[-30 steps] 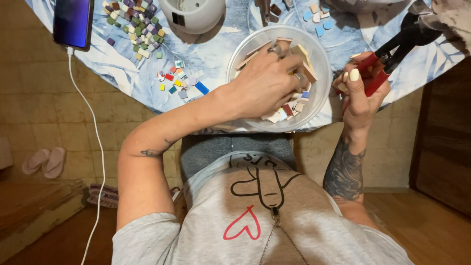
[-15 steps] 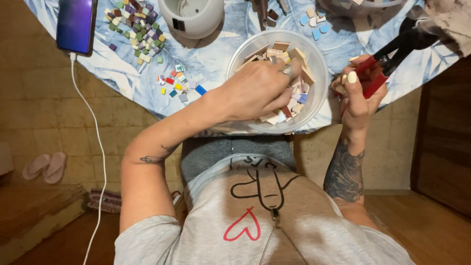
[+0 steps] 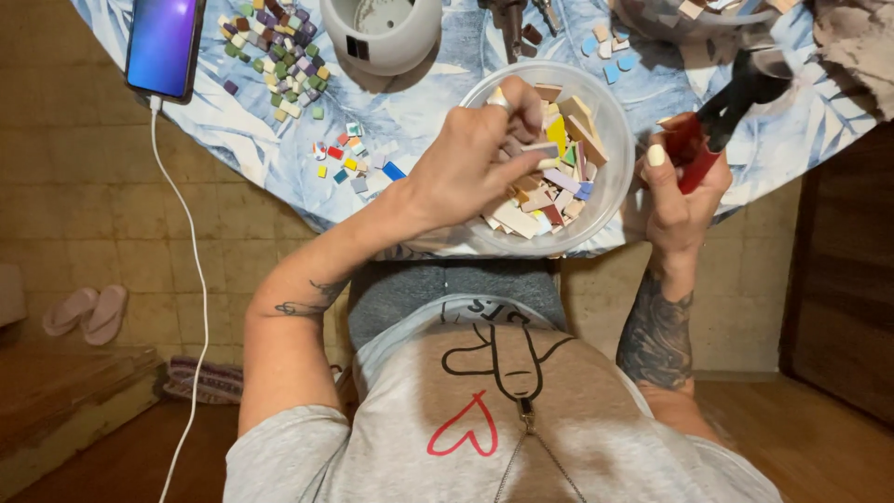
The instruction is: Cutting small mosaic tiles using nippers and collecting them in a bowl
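Note:
A clear round bowl (image 3: 618,179) full of broken tile pieces (image 3: 557,191) in tan, pink, yellow and white stands at the near edge of the table. My left hand (image 3: 466,172) is over the bowl, its fingers pinching a pale flat tile piece (image 3: 540,149). Just right of the bowl, my right hand (image 3: 680,210) grips a red and black hand tool (image 3: 697,144) whose black end points up and to the right. The two hands are apart, with the bowl's rim between them.
The table has a blue leaf-print cloth (image 3: 419,107). On it lie a lit phone (image 3: 163,42) with a white cable (image 3: 191,279), a heap of small tiles (image 3: 275,56), a few bright tiles (image 3: 349,163), a white round container (image 3: 382,33) and light blue tiles (image 3: 605,51). Slippers (image 3: 88,312) lie on the floor.
My left hand has risen from deep among the pieces and now pinches a pale tile above them. My right hand has kept the red and black tool in the same place.

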